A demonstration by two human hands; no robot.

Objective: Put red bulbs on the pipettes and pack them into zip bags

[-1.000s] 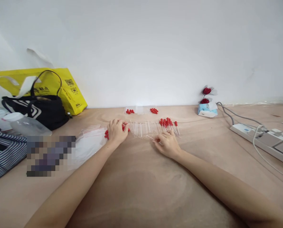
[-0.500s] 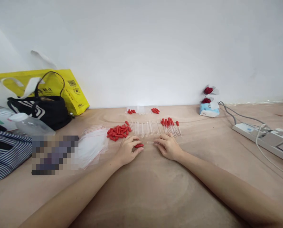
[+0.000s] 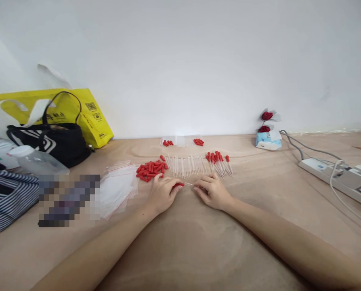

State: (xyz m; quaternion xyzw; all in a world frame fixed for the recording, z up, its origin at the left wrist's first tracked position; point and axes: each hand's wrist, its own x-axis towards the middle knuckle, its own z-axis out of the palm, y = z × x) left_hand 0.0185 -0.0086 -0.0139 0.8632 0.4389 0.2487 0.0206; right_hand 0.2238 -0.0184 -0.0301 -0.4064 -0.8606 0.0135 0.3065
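Table [image 3: 180, 250], wood-topped, bare at the near edge. Left hand [image 3: 163, 196]: one, fingers and thumb closed on a single red cap [image 3: 179, 184], its end showing past the fingertips. Right hand [image 3: 213, 192]: one, fingertips pinching a thin clear tube [image 3: 189, 184], which points left at that cap, the two ends meeting or nearly so. Striped bag [image 3: 12, 198]: one, far left. Plastic sleeves [image 3: 116, 190]: several, clear, red-edged, overlapping, left of the left hand. Power strip [image 3: 334, 173]: one, white, plugs fitted, far right. Loose red caps [image 3: 150, 170]: a heap, just beyond the left hand. Clear tubes [image 3: 186, 165]: a row, side by side, beyond both hands. Capped tubes [image 3: 219, 158]: a cluster, red-topped, right of the row. Tissue pack [image 3: 268, 142]: one, blue and white, near the wall.
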